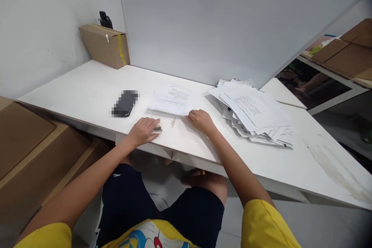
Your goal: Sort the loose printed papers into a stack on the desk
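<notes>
Spanning the view, a white desk (78,81) carried a taped cardboard box (104,46) at its far left corner. On the right sat a loose, uneven pile of printed sheets (250,112), its edges unsquared. Directly ahead, apart from that pile, lay the paper in hand (167,104), its near part looking folded or bent over and its far part flat with print showing. The handling seemed partway along: that paper was out in front, not on the pile, but how much was finished or left could not be told. Just left of it lay a blurred-out dark object (125,103). The person's right hand (200,119) curled at the paper's near right corner, whether pinching or merely pressing was unclear; the left hand (143,130) gripped a small pale object (157,128) near the desk's edge. Between the hands lay a tiny whitish scrap (173,121).
</notes>
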